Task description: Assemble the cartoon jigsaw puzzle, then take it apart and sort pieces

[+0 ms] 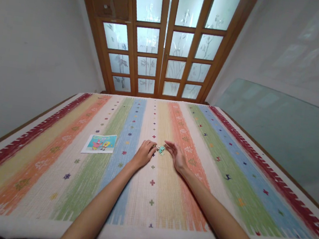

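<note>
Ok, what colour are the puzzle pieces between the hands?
The puzzle pieces look mostly turquoise, some paler; head view.

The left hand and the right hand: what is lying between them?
In the head view, a cluster of small teal pieces lies on the striped cloth between left hand and right hand.

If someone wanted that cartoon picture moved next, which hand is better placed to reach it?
Probably the left hand. The cartoon picture lies off to its left, nearer to it. The right hand is beyond the small pieces, with the left hand in between.
</note>
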Motion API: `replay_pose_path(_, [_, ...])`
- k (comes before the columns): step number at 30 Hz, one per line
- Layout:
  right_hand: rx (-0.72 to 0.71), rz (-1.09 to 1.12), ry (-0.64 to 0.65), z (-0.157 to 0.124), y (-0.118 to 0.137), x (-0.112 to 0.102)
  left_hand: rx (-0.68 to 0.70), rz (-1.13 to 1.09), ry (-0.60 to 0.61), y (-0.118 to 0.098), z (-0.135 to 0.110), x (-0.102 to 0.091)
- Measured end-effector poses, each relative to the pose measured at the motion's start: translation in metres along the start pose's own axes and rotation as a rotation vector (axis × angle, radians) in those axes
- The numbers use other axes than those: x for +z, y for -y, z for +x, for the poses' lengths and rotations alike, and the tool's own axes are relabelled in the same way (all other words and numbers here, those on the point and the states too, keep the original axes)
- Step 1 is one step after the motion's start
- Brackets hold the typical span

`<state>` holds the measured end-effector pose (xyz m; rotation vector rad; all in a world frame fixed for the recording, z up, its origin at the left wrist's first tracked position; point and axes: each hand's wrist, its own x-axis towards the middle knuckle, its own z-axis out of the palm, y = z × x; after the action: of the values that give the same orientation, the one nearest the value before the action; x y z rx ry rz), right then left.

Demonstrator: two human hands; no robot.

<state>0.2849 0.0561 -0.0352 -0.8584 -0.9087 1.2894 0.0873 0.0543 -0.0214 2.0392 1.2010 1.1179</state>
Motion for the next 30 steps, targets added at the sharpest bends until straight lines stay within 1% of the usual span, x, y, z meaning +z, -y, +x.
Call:
replay_pose_path(3, [-0.016,-0.022,0.0,0.0,0.0,0.001,-0.061,-0.138,-0.083,0.004,0.003,-0.006])
replay_pose_path(6, [-0.034,-0.091,0.007,-0.003,0.001,0.002,-0.154,-0.303,-0.15,0.011,0.007,-0.014])
replay_pose_path(10, [-0.084,-0.366,0.059,-0.009,0.006,0.005,-0.262,-0.505,-0.177,0.021,0.006,-0.025])
replay_pose_path(12, [-0.13,-0.481,0.096,-0.013,0.008,0.007,-0.295,-0.561,-0.177,0.024,0.002,-0.031])
replay_pose_path(15, [-0.178,-0.594,0.17,-0.017,0.011,0.014,-0.319,-0.593,-0.185,0.024,-0.008,-0.036])
replay_pose_path(19, [-0.181,-0.628,0.244,-0.019,0.009,0.024,-0.311,-0.558,-0.175,0.019,-0.017,-0.032])
replay_pose_path(22, [-0.216,-0.656,0.283,-0.019,0.004,0.029,-0.28,-0.461,-0.145,0.015,-0.019,-0.03])
replay_pose_path(27, [-0.318,-0.726,0.329,-0.018,-0.002,0.03,-0.199,-0.198,-0.077,0.007,-0.031,-0.046])
replay_pose_path(30, [-0.334,-0.742,0.346,-0.016,-0.003,0.031,-0.161,-0.075,-0.028,0.003,-0.041,-0.053])
